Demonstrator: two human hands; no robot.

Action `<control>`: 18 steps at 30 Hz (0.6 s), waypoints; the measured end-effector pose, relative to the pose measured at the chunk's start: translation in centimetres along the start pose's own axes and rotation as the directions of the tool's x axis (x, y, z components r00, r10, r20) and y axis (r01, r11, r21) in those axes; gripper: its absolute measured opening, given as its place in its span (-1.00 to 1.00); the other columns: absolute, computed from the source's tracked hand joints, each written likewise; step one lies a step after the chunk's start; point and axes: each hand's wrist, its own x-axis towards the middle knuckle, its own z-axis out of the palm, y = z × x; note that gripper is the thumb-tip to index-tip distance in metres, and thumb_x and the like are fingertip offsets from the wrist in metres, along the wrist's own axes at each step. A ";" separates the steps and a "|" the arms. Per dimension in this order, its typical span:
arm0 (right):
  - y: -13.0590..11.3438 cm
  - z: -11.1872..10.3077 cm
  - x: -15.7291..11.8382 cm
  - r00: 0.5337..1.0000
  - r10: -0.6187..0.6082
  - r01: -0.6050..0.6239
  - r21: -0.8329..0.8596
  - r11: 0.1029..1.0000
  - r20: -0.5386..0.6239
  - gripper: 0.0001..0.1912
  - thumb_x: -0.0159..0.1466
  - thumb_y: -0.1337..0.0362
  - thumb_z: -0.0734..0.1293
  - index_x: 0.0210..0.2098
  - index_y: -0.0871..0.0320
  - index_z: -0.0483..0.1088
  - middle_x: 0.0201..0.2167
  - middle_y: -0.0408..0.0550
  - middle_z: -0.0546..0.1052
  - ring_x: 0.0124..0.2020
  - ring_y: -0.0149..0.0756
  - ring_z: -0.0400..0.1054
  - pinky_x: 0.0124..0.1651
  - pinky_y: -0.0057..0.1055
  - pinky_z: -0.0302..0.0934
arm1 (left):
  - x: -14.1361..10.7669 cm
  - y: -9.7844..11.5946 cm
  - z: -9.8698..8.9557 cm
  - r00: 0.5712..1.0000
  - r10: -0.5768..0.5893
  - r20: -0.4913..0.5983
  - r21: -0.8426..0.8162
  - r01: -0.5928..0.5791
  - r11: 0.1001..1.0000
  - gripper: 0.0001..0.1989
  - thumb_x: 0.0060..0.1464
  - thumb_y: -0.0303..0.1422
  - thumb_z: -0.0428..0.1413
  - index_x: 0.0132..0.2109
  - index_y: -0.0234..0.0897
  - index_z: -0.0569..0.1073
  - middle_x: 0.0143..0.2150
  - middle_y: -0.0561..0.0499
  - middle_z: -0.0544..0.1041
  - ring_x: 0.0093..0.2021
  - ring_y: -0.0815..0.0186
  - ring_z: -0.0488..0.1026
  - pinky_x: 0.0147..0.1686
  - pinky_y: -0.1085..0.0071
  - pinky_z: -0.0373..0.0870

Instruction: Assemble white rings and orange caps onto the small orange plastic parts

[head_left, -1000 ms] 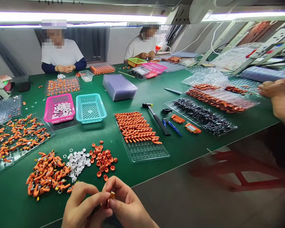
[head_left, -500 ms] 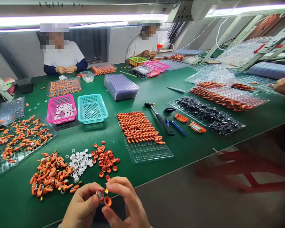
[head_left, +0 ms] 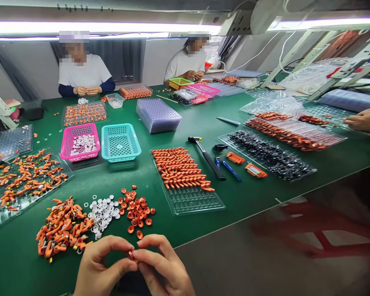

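Observation:
Both of my hands meet at the front edge of the table. My left hand [head_left: 103, 263] pinches a small orange earbud housing [head_left: 131, 255] between thumb and forefinger. The fingertips of my right hand [head_left: 164, 265] press against it from the right, closed over an orange cap that they mostly hide. Just beyond my hands lie loose orange caps [head_left: 139, 234], like little cups. To their left are a heap of white discs [head_left: 103, 211] and a pile of orange earbud housings with stems [head_left: 63, 226].
A clear tray [head_left: 200, 203] holds rows of orange stem parts. Behind stand a pink basket [head_left: 80, 155], a turquoise basket [head_left: 121, 156] and stacked trays [head_left: 158, 117]. A hammer [head_left: 208, 158] lies near black parts [head_left: 271, 154]. Two people sit opposite; another person's hand [head_left: 365, 119] is at right.
My hands have come together: the orange cap in my right fingers has moved left against the housing in my left hand. The housing's round grey face and the yellow bit are now hidden.

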 end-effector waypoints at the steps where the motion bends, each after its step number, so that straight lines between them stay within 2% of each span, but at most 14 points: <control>1: 0.2 0.0 -0.1 1.000 0.021 -0.022 0.043 0.999 0.016 -0.71 0.30 0.38 0.35 -0.08 -0.12 0.55 -0.17 0.02 0.46 -0.20 -0.17 0.43 -0.15 -0.28 0.36 | 0.2 0.3 0.0 0.999 0.030 0.016 0.028 -0.030 0.999 -0.84 -0.16 -0.50 0.38 -0.38 -0.16 0.66 -0.46 0.07 0.67 -0.45 0.32 0.60 -0.40 0.59 0.50; 3: 0.6 -0.1 -0.2 0.997 0.037 -0.044 0.126 0.991 0.061 -0.78 0.32 0.31 0.36 -0.10 -0.10 0.55 -0.17 0.00 0.45 -0.21 -0.21 0.43 -0.16 -0.33 0.36 | 0.2 0.6 0.0 0.998 0.018 0.063 0.011 -0.019 1.000 -0.87 -0.13 -0.49 0.37 -0.39 -0.18 0.63 -0.50 0.10 0.65 -0.58 0.37 0.56 -0.52 0.61 0.47; 6: 0.7 -0.5 -0.1 0.990 0.074 -0.095 0.192 0.977 0.117 -0.84 0.33 0.20 0.35 -0.12 -0.07 0.55 -0.17 0.00 0.45 -0.17 -0.21 0.42 -0.08 -0.34 0.33 | -0.2 0.4 0.2 0.994 -0.072 0.084 -0.040 0.076 0.996 -0.91 -0.06 -0.45 0.34 -0.38 -0.18 0.61 -0.53 0.15 0.63 -0.66 0.40 0.53 -0.56 0.60 0.45; 8: 0.5 -0.7 0.1 0.982 0.130 -0.157 0.204 0.966 0.139 -0.85 0.34 0.15 0.35 -0.16 -0.04 0.56 -0.18 0.01 0.47 -0.13 -0.18 0.40 -0.03 -0.30 0.30 | -0.6 0.2 0.4 0.995 -0.097 0.039 -0.024 0.098 0.995 -0.93 -0.06 -0.42 0.35 -0.38 -0.17 0.62 -0.53 0.14 0.63 -0.61 0.39 0.56 -0.51 0.59 0.45; 12: 0.1 -0.7 0.2 0.968 0.210 -0.238 0.234 0.943 0.138 -0.83 0.30 0.09 0.38 -0.24 0.00 0.57 -0.21 0.01 0.47 -0.16 -0.17 0.39 -0.03 -0.28 0.28 | -1.1 0.0 0.5 0.999 -0.052 -0.012 0.033 0.052 0.998 -0.94 -0.06 -0.40 0.35 -0.39 -0.13 0.65 -0.48 0.11 0.65 -0.50 0.36 0.57 -0.45 0.59 0.45; 18: -0.1 -0.5 0.4 0.940 0.296 -0.337 0.333 0.880 0.170 -0.82 0.28 0.10 0.40 -0.30 0.05 0.58 -0.26 0.00 0.46 -0.21 -0.20 0.37 -0.11 -0.30 0.28 | -1.4 -0.1 0.7 0.996 -0.046 -0.071 0.051 0.050 0.997 -0.94 -0.07 -0.39 0.34 -0.41 -0.16 0.60 -0.49 0.12 0.60 -0.49 0.36 0.54 -0.45 0.59 0.46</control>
